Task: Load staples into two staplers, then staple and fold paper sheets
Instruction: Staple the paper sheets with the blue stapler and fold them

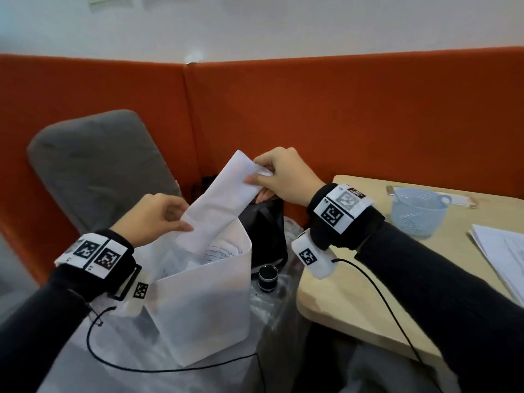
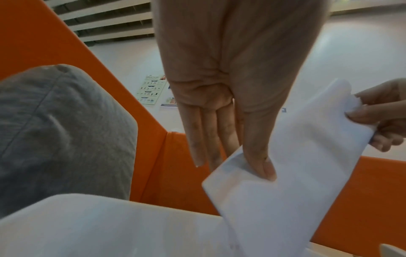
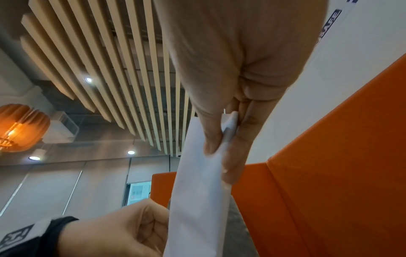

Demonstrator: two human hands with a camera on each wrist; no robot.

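The left hand [image 1: 154, 218] pinches the lower left edge of a folded white paper strip [image 1: 224, 194], thumb on the near face and fingers behind, the fingers nearly straight in the left wrist view; the strip slants upward to the right, its lower end dipping into an open white rectangular plastic bin [image 1: 204, 302] that holds other printed sheets; the right hand [image 1: 280, 177] grasps the strip's upper right end between thumb and curled fingers, the paper crumpled slightly at that grip. Left of the bin stands a grey upholstered cushion [image 1: 96, 163] against the orange padded partition [image 1: 340, 114], which closes the far side. Just right of the bin sit a black bag [image 1: 269, 222] and a small black cylindrical cap [image 1: 268, 275]. Further right, a beige wooden table [image 1: 340, 293] carries a pale blue perforated plastic basket [image 1: 416, 211] and a stack of white printed paper sheets [image 1: 502, 256] at its right edge; the table's near left corner lies bare.
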